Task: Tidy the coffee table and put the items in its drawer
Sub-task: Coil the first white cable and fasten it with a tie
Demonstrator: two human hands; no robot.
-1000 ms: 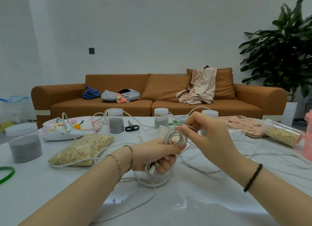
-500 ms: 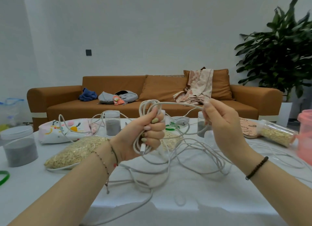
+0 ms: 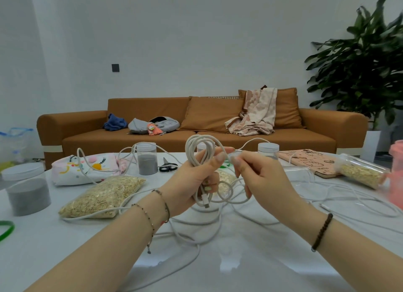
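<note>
White table (image 3: 218, 261): oat bag (image 3: 104, 195), grey-filled jars (image 3: 147, 163), scissors (image 3: 167, 166), notebook (image 3: 309, 161). My left hand (image 3: 192, 182) grips the coiled cable (image 3: 197, 145) above it; my right hand (image 3: 261, 178), blurred, seems to pinch a strand alongside. Behind: brown sofa (image 3: 196, 121), plant (image 3: 366, 62).

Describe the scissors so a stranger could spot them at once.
On the white coffee table in front of the orange sofa, look just right of the tall grey-sand jar. The scissors lie flat there, the only black-handled thing on the table.
</note>
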